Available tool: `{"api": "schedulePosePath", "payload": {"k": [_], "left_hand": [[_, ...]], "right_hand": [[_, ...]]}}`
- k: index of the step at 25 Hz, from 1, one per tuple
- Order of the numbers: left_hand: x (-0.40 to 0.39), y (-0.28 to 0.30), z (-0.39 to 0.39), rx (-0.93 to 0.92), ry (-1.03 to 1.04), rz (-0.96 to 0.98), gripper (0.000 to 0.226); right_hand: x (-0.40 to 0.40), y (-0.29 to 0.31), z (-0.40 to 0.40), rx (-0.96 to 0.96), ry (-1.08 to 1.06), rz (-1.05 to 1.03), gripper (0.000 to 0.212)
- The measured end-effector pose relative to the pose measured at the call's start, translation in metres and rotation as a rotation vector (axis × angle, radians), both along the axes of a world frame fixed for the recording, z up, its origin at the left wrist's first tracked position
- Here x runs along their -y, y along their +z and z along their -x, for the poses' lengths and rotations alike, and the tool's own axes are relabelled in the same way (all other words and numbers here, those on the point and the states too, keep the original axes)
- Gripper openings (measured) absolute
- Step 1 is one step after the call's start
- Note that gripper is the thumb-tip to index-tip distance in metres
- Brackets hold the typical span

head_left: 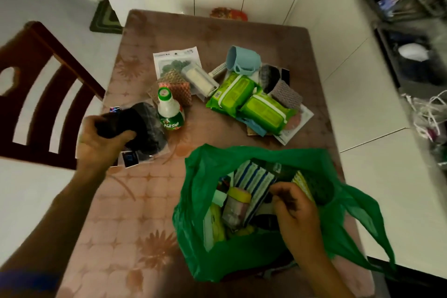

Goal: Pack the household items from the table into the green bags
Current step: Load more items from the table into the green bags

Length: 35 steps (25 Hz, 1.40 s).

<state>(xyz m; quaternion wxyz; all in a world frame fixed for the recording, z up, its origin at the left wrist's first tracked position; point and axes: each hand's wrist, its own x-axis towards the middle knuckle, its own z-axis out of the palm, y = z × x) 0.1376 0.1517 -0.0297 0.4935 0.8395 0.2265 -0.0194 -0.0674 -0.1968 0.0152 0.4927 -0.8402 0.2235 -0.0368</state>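
The left hand (101, 138) is closing its fingers on a dark pack (142, 128), lying left of the bag (242, 256); the right hand (297, 213) is reaching inside, fingers curled, grip unclear.

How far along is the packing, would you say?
Roughly midway. The green bag already holds several packets. The left hand grips a dark packaged item on the table, while the right hand arranges things inside the bag. Left to pack: the spray bottle, blue cup, green wipe packs and smaller packets.

thin glossy plastic green bag (244, 256), dark wooden chair (36, 84)
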Motion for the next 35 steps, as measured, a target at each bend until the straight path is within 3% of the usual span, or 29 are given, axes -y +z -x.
{"api": "schedulePosePath", "payload": {"k": [2, 3, 4, 5, 7, 8, 10, 12, 13, 15, 16, 18, 20, 22, 23, 24, 26, 28, 31, 33, 35], "left_hand": [[-0.001, 0.061, 0.044, 0.205, -0.016, 0.203, 0.062], [0.005, 0.089, 0.073, 0.234, -0.086, 0.158, 0.07], [0.02, 0.114, 0.103, 0.26, -0.157, 0.044, 0.08], [0.043, 0.136, 0.131, 0.338, -0.262, -0.059, 0.086], [0.11, 0.166, 0.174, 0.496, -0.582, -0.175, 0.08], [0.142, 0.171, 0.187, 0.496, -0.731, -0.203, 0.078], [0.186, 0.177, 0.203, 0.295, -0.902, -0.178, 0.076], [0.184, 0.17, 0.202, 0.235, -0.9, -0.111, 0.071], [0.175, 0.166, 0.199, 0.307, -0.785, -0.163, 0.072], [0.161, 0.149, 0.188, 0.414, -0.572, -0.47, 0.096], [0.159, 0.138, 0.18, 0.335, -0.583, -0.601, 0.111], [0.166, 0.11, 0.169, 0.021, -0.725, -0.675, 0.125], [0.173, 0.082, 0.167, -0.189, -0.787, -0.618, 0.105], [0.17, 0.068, 0.167, -0.053, -0.576, -0.453, 0.05], [0.164, 0.066, 0.164, 0.003, -0.406, -0.304, 0.027], [0.157, 0.066, 0.16, 0.03, -0.244, -0.135, 0.018], [0.141, 0.073, 0.148, 0.035, -0.036, 0.188, 0.016], [0.133, 0.088, 0.14, 0.051, 0.051, 0.417, 0.022], [0.131, 0.111, 0.134, 0.121, 0.143, 0.611, 0.032], [0.125, 0.125, 0.13, 0.178, 0.106, 0.65, 0.033], [0.118, 0.131, 0.127, 0.177, -0.076, 0.517, 0.027]], "right_hand": [[0.005, 0.013, -0.006, 0.022, 0.019, -0.013, 0.027], [0.008, 0.022, -0.007, 0.031, 0.026, -0.074, 0.019], [0.011, 0.031, -0.006, 0.053, 0.043, -0.23, 0.009], [0.016, 0.042, -0.007, 0.08, 0.082, -0.458, 0.014], [0.022, 0.061, -0.007, 0.043, 0.222, -0.986, 0.044], [0.022, 0.067, -0.005, -0.003, 0.301, -1.086, 0.053], [0.023, 0.068, 0.0, -0.141, 0.377, -0.932, 0.063], [0.023, 0.06, 0.006, -0.287, 0.261, -0.756, 0.066], [0.025, 0.053, 0.01, -0.322, 0.21, -0.736, 0.066], [0.022, 0.045, 0.016, -0.302, 0.142, -0.758, 0.058], [0.021, 0.043, 0.018, -0.269, 0.101, -0.74, 0.054], [0.024, 0.043, 0.017, -0.168, 0.006, -0.744, 0.056], [0.034, 0.046, 0.013, -0.067, -0.065, -0.859, 0.067], [0.048, 0.05, 0.011, 0.006, -0.085, -0.87, 0.066], [0.054, 0.052, 0.011, 0.029, -0.065, -0.823, 0.062], [0.058, 0.052, 0.011, 0.044, -0.031, -0.758, 0.06], [0.054, 0.05, 0.006, 0.026, 0.16, -0.584, 0.061], [0.032, 0.047, -0.009, -0.013, 0.436, -0.264, 0.064], [-0.016, 0.021, -0.038, 0.119, 0.574, 0.299, 0.068], [-0.042, 0.001, -0.049, 0.027, 0.706, 0.629, 0.073], [-0.054, -0.012, -0.049, -0.124, 0.9, 0.77, 0.075]]}}
